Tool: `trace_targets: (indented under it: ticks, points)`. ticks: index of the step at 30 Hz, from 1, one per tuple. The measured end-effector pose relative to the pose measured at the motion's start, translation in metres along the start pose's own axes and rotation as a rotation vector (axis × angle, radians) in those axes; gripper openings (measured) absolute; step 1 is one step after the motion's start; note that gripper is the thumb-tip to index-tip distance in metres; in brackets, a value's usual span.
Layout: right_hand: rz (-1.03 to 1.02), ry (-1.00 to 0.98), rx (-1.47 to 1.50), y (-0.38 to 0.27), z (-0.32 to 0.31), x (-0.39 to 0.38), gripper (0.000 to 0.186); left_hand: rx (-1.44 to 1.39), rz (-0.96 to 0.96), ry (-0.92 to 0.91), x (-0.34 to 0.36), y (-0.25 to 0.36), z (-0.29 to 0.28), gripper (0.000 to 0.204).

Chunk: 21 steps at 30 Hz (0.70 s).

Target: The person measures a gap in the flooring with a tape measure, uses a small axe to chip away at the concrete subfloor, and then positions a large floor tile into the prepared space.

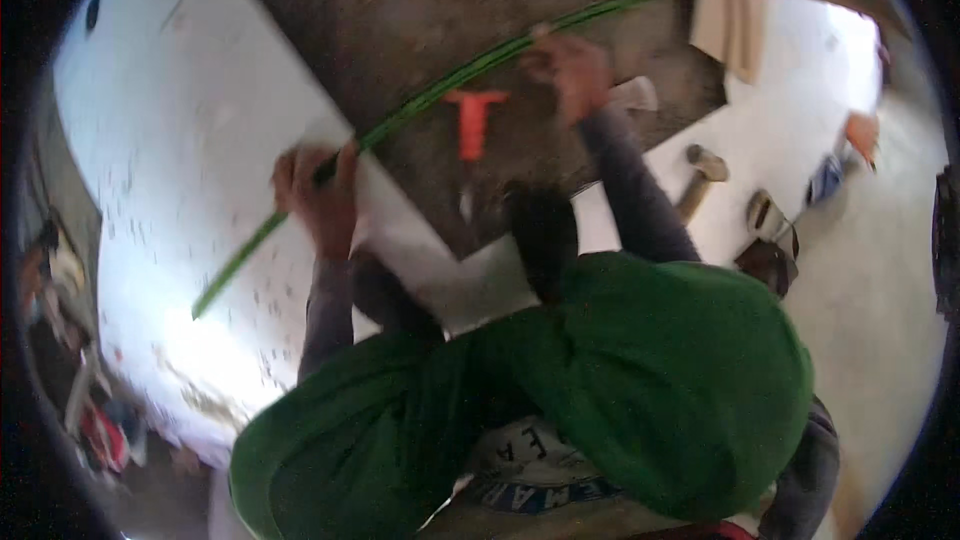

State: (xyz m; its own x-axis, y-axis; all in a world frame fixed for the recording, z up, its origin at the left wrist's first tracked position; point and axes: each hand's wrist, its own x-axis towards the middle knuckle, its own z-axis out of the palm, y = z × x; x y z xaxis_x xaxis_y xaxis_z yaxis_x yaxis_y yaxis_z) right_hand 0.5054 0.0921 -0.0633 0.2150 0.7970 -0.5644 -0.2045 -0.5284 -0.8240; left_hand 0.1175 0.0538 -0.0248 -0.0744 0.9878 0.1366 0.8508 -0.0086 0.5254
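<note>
A long thin green rod [440, 90] runs in a curve from the lower left to the upper right, across a large white board [180, 140] and brown ground. My left hand [320, 190] grips the rod over the board's edge. My right hand [570, 65] holds the same rod farther up, above the brown ground. Grey sleeves cover both forearms, and green cloth over my knees fills the lower middle of the view. The picture is blurred.
An orange-handled tool [472, 120] lies on the brown ground between my hands. A hammer [700, 175] and small dark objects [765, 220] rest on a white surface at right. Clutter sits at the lower left edge [95, 430].
</note>
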Motion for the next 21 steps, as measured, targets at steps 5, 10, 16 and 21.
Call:
trace_targets:
  ticks: [5, 10, 16, 21]
  points:
    - [0.004, 0.058, 0.284, -0.011, -0.018, -0.009, 0.042, 0.054, 0.003, -0.107, -0.001, 0.028, 0.010, 0.030]
    - [-0.119, 0.015, -0.024, 0.010, -0.015, 0.004, 0.037, 0.155, 0.038, -0.131, -0.001, 0.019, 0.011, 0.031]
    - [-0.125, 0.036, 0.046, -0.004, -0.014, -0.003, 0.046, 0.148, 0.058, -0.125, -0.001, 0.023, 0.012, 0.032]
    - [-0.085, 0.010, 0.087, -0.013, -0.014, -0.011, 0.047, 0.126, 0.146, -0.170, -0.001, 0.017, 0.011, 0.033]
